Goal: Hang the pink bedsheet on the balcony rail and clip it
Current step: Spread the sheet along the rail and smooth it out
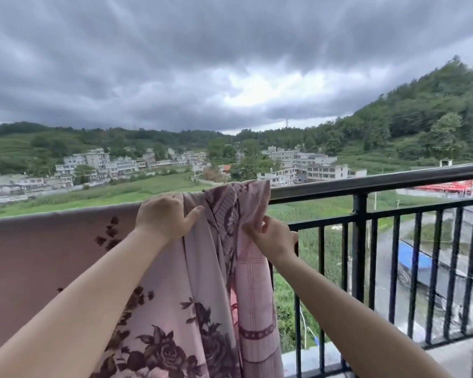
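Head view: the sheet [52, 241] hangs over the rail [380, 180], spread flat to the left and bunched in folds at its right end.
Rail axis: it runs left to right, rising to the right; bare metal starts just right of the bunch.
Left hand [164, 214]: closed over the rail top, gripping the sheet where the flat part meets the folds.
Right hand [271, 236]: below the rail, pinching the sheet's right edge between thumb and fingertips.
Key relation: the bunched cloth lies between the two hands, and the free rail lies to the right, nearer the right hand.
Likely next move: the right hand draws the edge rightward along the rail while the left pins the cloth.
Clips: none in sight; clipping is not yet done.
Risk: loose folds could slide off outward.
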`<move>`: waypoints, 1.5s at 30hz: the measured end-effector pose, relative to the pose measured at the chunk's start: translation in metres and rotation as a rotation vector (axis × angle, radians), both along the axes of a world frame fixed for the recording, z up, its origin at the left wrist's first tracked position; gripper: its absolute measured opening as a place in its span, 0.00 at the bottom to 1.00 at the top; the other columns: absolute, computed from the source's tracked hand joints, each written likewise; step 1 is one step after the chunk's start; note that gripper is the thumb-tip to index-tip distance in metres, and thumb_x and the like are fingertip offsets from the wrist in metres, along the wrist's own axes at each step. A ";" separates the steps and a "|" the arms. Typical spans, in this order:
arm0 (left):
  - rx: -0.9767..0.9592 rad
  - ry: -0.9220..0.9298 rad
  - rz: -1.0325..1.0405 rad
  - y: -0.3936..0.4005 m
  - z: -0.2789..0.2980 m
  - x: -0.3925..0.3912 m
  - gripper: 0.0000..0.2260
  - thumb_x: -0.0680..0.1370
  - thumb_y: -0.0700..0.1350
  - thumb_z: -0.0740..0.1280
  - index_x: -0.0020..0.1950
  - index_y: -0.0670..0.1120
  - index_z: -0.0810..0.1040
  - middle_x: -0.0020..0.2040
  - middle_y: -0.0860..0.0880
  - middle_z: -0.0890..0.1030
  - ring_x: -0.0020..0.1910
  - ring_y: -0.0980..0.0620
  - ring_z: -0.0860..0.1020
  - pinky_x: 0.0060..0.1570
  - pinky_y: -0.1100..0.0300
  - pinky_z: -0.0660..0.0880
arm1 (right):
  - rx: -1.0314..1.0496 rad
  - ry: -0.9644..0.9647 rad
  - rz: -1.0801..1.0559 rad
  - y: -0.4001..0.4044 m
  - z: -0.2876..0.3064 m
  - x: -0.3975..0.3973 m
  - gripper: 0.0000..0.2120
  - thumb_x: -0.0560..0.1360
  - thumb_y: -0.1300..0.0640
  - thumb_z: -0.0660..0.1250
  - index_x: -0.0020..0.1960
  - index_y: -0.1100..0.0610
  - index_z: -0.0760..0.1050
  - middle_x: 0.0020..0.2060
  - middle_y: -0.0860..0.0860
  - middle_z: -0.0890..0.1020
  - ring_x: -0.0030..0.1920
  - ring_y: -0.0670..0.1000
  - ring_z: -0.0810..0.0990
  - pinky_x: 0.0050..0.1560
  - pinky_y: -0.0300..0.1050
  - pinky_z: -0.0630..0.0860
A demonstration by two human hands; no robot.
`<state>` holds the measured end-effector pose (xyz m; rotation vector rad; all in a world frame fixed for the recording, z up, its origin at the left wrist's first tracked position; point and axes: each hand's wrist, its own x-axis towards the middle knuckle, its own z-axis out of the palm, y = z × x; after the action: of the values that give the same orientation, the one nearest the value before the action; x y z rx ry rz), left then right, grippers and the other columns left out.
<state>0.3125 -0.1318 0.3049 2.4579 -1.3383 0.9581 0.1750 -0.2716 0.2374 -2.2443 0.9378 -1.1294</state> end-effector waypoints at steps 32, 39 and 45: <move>-0.039 0.269 -0.197 -0.103 0.058 -0.029 0.09 0.75 0.44 0.64 0.51 0.44 0.81 0.47 0.46 0.81 0.43 0.49 0.74 0.44 0.60 0.73 | -0.485 0.087 -0.353 -0.161 0.196 -0.003 0.08 0.68 0.65 0.60 0.30 0.59 0.69 0.24 0.51 0.67 0.29 0.52 0.67 0.47 0.48 0.62; -0.515 0.226 -0.072 -0.213 0.111 -0.006 0.10 0.77 0.38 0.56 0.41 0.39 0.75 0.46 0.38 0.80 0.48 0.40 0.78 0.45 0.53 0.73 | -0.547 0.036 -0.416 -0.250 0.233 0.027 0.05 0.70 0.65 0.58 0.36 0.59 0.69 0.34 0.55 0.72 0.46 0.58 0.77 0.59 0.50 0.62; 0.327 0.443 0.018 -0.256 0.089 0.006 0.15 0.77 0.40 0.60 0.62 0.36 0.72 0.53 0.41 0.79 0.49 0.45 0.79 0.48 0.56 0.77 | -0.356 0.938 -0.076 -0.286 0.199 0.026 0.12 0.74 0.54 0.64 0.45 0.64 0.76 0.42 0.54 0.78 0.43 0.53 0.77 0.52 0.48 0.74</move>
<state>0.3186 -0.3874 0.3937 2.6964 -1.3954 0.1750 0.2013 -0.5572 0.4367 -3.1216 1.2172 -0.2005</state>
